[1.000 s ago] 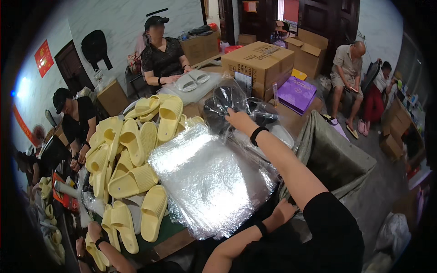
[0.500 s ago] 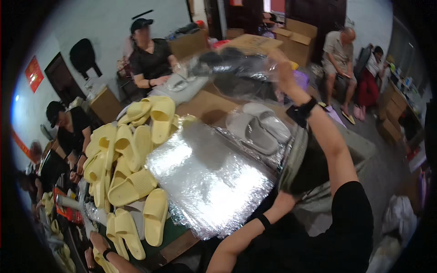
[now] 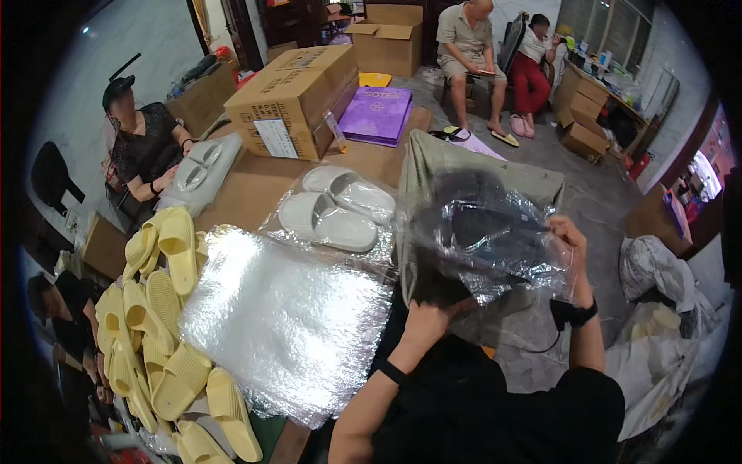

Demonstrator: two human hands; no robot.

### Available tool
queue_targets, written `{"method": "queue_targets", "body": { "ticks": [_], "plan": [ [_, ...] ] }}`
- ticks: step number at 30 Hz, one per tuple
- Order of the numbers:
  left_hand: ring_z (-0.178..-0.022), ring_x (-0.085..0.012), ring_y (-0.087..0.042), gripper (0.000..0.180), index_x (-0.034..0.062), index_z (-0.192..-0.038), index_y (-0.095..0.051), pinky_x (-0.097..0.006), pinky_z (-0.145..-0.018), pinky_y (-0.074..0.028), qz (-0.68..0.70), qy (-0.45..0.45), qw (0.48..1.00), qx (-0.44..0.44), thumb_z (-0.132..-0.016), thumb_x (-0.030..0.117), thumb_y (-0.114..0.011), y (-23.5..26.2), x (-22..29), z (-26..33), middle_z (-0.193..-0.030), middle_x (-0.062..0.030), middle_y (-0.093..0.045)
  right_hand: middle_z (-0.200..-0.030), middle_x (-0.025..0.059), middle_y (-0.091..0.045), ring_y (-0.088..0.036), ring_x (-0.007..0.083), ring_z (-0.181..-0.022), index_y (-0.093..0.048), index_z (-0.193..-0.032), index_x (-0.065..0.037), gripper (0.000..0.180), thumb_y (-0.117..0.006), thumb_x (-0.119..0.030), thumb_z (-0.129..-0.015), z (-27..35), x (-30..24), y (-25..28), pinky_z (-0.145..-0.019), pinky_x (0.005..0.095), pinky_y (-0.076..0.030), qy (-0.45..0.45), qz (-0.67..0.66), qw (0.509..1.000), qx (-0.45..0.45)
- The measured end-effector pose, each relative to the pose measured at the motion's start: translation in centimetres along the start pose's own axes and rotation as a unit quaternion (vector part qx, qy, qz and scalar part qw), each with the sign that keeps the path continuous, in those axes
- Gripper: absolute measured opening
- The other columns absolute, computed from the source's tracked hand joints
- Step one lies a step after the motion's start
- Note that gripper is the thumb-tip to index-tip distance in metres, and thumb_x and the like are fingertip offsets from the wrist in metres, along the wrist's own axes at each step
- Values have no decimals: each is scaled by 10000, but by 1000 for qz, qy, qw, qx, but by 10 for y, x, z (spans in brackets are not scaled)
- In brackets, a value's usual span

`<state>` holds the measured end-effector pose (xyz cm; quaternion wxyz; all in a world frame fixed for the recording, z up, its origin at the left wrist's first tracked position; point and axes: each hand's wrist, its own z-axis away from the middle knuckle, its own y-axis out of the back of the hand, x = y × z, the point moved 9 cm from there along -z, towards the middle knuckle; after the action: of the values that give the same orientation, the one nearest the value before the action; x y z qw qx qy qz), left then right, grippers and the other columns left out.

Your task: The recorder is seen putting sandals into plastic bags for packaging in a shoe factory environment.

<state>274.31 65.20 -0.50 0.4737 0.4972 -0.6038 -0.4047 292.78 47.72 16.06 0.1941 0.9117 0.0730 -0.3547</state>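
1. My right hand (image 3: 566,236) pinches the upper edge of the clear bag of dark slippers (image 3: 483,236) at 3 o'clock.
2. My left hand (image 3: 427,321) grips its lower corner at 7 o'clock.
3. The bag's long axis runs 9 to 3, over the grey sack (image 3: 433,158), right of the bench (image 3: 247,189).

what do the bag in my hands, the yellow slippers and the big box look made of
Bag: thin clear plastic film, glossy; it crinkles, glints, and dark slippers show through. The left hand and right hand grip it.
Yellow slippers: probably moulded foam or soft rubber; matte, thick, ribbed soles.
Big box: brown corrugated cardboard, dull, taped.
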Motion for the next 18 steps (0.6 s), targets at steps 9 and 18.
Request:
{"method": "queue_targets", "body": {
  "ticks": [9, 18],
  "plan": [
    [-659, -213, -593, 493, 407, -1303, -480, -429, -705, -433, -7, -32, 999, -30, -886, 144, -447, 5, 38, -12, -716, -42, -597, -878, 125, -558, -560, 238, -796, -516, -944, -14, 235, -618, -133, -768, -9, 70, -47, -701, 341, -449, -153, 228, 929, -249],
    [-638, -216, -598, 462, 358, -1284, -515, -389, -710, -429, -46, -28, 997, -56, -869, 155, -500, -3, 27, 2, -694, -38, -600, -1408, 234, -325, -322, 398, -1296, -381, -1374, -85, 920, -729, -535, -650, -2, -45, -317, -1042, 535, -267, 228, 205, 874, -377]
  ]
}}
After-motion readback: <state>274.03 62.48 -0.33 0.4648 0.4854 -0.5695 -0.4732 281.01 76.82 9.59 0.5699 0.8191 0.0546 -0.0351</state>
